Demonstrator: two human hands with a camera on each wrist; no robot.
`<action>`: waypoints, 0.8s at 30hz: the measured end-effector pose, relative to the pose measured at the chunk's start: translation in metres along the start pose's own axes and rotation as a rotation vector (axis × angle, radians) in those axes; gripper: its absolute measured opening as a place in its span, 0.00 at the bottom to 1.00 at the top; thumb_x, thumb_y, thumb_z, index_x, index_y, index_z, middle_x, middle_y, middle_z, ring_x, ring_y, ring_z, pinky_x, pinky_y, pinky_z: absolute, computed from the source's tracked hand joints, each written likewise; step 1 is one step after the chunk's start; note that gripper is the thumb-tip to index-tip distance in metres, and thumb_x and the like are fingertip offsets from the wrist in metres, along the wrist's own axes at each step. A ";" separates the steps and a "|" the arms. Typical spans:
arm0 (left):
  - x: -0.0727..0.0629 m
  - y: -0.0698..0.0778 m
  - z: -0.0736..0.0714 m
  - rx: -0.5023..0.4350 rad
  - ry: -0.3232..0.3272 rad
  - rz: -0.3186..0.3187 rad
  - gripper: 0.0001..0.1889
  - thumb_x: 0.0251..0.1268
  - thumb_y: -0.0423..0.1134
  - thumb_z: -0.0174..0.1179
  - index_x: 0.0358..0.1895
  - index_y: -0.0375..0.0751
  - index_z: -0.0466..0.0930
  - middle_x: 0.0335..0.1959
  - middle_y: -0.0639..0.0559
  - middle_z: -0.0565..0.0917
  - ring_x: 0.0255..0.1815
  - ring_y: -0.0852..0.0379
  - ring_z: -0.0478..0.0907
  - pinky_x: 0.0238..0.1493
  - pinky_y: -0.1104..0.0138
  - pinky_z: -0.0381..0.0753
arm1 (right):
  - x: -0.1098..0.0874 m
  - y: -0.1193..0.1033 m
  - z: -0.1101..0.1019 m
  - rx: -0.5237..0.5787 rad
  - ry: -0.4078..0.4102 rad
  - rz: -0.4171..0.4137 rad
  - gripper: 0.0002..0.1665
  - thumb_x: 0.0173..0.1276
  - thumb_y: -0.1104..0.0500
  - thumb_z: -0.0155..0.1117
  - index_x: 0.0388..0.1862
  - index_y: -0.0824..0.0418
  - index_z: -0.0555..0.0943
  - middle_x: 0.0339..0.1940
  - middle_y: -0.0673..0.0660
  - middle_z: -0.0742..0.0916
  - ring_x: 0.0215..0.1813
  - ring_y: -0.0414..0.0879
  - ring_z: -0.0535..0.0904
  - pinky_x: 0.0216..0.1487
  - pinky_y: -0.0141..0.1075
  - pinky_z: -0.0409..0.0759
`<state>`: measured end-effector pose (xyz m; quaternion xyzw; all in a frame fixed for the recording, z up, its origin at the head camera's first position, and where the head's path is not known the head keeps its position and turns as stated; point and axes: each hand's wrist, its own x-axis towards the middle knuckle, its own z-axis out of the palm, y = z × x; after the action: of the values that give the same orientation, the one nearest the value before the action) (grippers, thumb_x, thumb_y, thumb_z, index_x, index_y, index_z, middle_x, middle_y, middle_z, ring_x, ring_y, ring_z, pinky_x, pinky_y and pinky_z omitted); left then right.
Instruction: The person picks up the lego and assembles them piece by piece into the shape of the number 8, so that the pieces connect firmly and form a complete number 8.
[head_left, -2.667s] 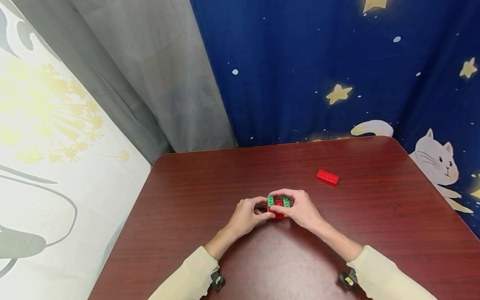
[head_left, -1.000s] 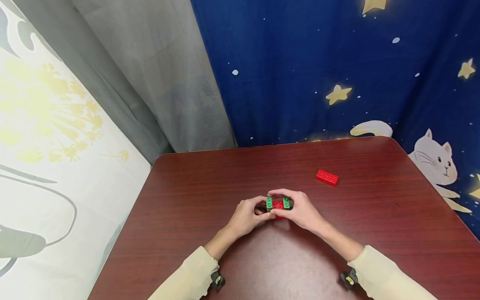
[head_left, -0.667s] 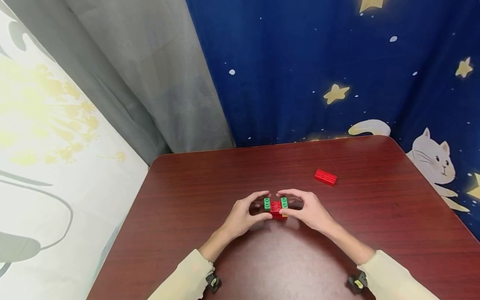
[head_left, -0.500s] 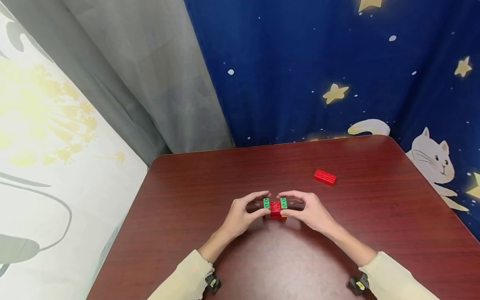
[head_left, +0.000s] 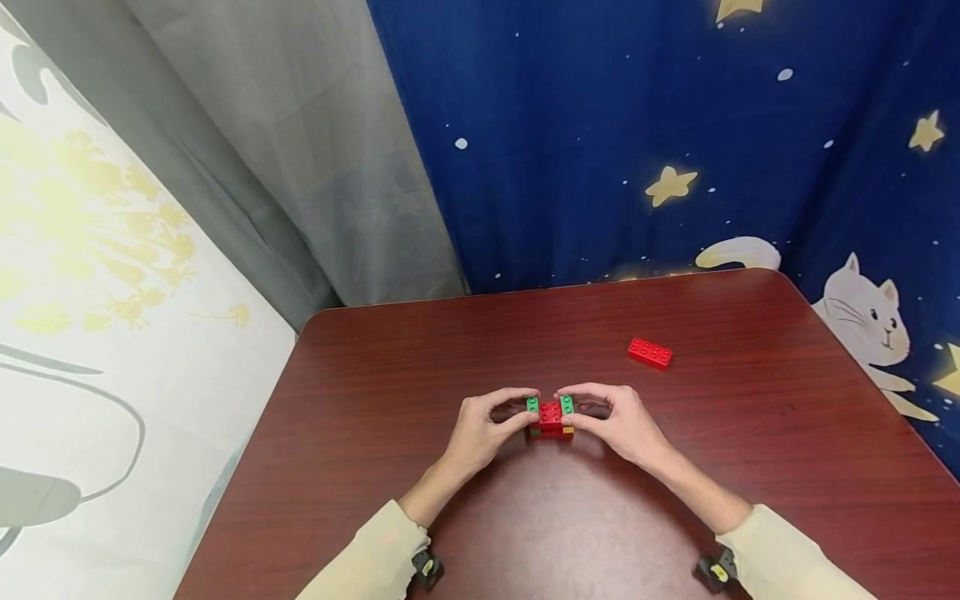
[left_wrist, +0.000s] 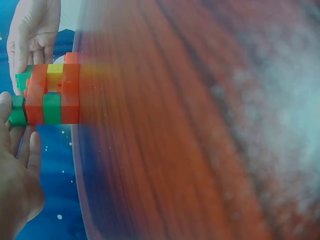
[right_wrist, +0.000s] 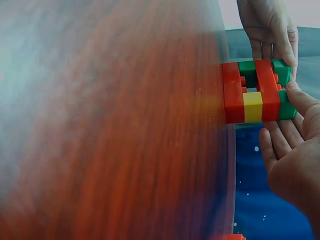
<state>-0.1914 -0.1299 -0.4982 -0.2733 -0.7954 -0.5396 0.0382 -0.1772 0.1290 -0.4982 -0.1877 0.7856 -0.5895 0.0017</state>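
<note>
A small stack of toy building bricks stands on the table between both hands. Its bottom red brick (left_wrist: 71, 107) carries a green brick (left_wrist: 52, 108) at the left end and a yellow brick (right_wrist: 252, 107) at the right end, with a gap between. Across these lies an upper red brick (head_left: 551, 413), topped by a left green brick (head_left: 532, 403) and a right green brick (head_left: 566, 403). My left hand (head_left: 478, 427) pinches the left top green brick between thumb and fingers. The right hand (head_left: 621, 421) holds the right top green one likewise.
A loose red brick (head_left: 650, 352) with two rows of studs lies farther back on the table (head_left: 375, 375), to the right of the stack. Behind the table's far edge hang a grey curtain (head_left: 292, 150) and a blue star-patterned curtain (head_left: 570, 150).
My right fingers have drawn back from the left top green brick to the right one, so the hands stand farther apart. The left top green brick, higher at first, now sits level with the right.
</note>
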 end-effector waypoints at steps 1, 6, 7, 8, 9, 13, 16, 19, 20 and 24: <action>0.000 0.000 0.000 -0.001 0.002 0.004 0.17 0.68 0.39 0.74 0.57 0.38 0.89 0.47 0.53 0.92 0.44 0.57 0.91 0.46 0.59 0.90 | 0.000 0.000 0.000 0.002 0.000 0.002 0.21 0.66 0.56 0.81 0.58 0.56 0.89 0.49 0.54 0.92 0.48 0.50 0.91 0.51 0.32 0.86; 0.000 0.000 0.001 -0.011 0.004 -0.014 0.17 0.68 0.39 0.74 0.57 0.40 0.90 0.47 0.52 0.92 0.43 0.55 0.91 0.46 0.57 0.90 | 0.000 0.001 -0.001 0.022 -0.001 0.010 0.22 0.65 0.57 0.82 0.57 0.57 0.89 0.49 0.55 0.92 0.48 0.51 0.91 0.51 0.32 0.86; 0.000 0.000 0.001 -0.014 0.004 -0.018 0.17 0.68 0.39 0.74 0.57 0.41 0.90 0.47 0.52 0.92 0.43 0.55 0.91 0.46 0.57 0.90 | 0.000 0.001 -0.001 0.024 0.000 0.013 0.22 0.65 0.57 0.82 0.57 0.57 0.90 0.49 0.55 0.92 0.48 0.51 0.91 0.51 0.31 0.86; 0.000 0.000 0.001 -0.018 0.004 -0.024 0.17 0.68 0.39 0.75 0.57 0.41 0.90 0.47 0.52 0.92 0.43 0.55 0.91 0.46 0.56 0.90 | 0.000 0.001 -0.001 0.024 0.001 0.014 0.22 0.65 0.57 0.82 0.57 0.58 0.90 0.49 0.55 0.92 0.48 0.51 0.91 0.51 0.31 0.86; 0.000 0.000 0.002 -0.022 0.005 -0.027 0.17 0.67 0.39 0.75 0.57 0.41 0.90 0.47 0.52 0.92 0.43 0.54 0.91 0.46 0.56 0.90 | 0.000 0.001 -0.001 0.024 0.001 0.015 0.22 0.65 0.57 0.82 0.57 0.58 0.90 0.49 0.55 0.92 0.48 0.51 0.91 0.51 0.31 0.86; 0.000 0.000 0.002 -0.035 0.010 -0.027 0.17 0.67 0.38 0.75 0.57 0.40 0.90 0.47 0.51 0.92 0.42 0.53 0.91 0.45 0.56 0.90 | 0.000 0.000 -0.001 0.024 0.002 0.013 0.22 0.65 0.57 0.82 0.57 0.58 0.90 0.48 0.55 0.93 0.47 0.51 0.91 0.51 0.32 0.86; 0.000 0.000 0.002 -0.040 0.013 -0.028 0.17 0.67 0.38 0.75 0.57 0.42 0.90 0.47 0.51 0.92 0.42 0.52 0.91 0.45 0.57 0.90 | 0.000 -0.001 -0.001 0.020 0.004 0.013 0.22 0.65 0.57 0.82 0.57 0.58 0.90 0.48 0.55 0.93 0.48 0.51 0.91 0.51 0.33 0.87; -0.001 0.001 0.002 -0.046 0.016 -0.036 0.17 0.66 0.38 0.75 0.57 0.44 0.90 0.47 0.52 0.92 0.41 0.52 0.91 0.45 0.58 0.90 | 0.000 -0.001 -0.001 0.017 0.005 0.016 0.21 0.65 0.57 0.82 0.57 0.57 0.90 0.49 0.55 0.92 0.48 0.51 0.91 0.52 0.35 0.87; -0.001 0.001 0.002 -0.049 0.016 -0.041 0.17 0.66 0.38 0.75 0.57 0.45 0.90 0.47 0.52 0.92 0.41 0.51 0.91 0.44 0.59 0.90 | 0.000 -0.001 -0.001 0.018 0.005 0.016 0.21 0.64 0.57 0.82 0.57 0.57 0.90 0.49 0.55 0.92 0.48 0.50 0.91 0.52 0.35 0.87; -0.001 0.001 0.002 -0.055 0.018 -0.047 0.16 0.66 0.38 0.76 0.56 0.44 0.91 0.47 0.52 0.92 0.40 0.51 0.91 0.43 0.61 0.90 | 0.000 0.000 0.000 0.026 0.002 0.013 0.21 0.64 0.58 0.82 0.56 0.57 0.90 0.49 0.55 0.92 0.48 0.50 0.91 0.52 0.34 0.87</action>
<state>-0.1892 -0.1286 -0.4987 -0.2506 -0.7861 -0.5644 0.0253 -0.1777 0.1292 -0.4976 -0.1823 0.7791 -0.5997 0.0072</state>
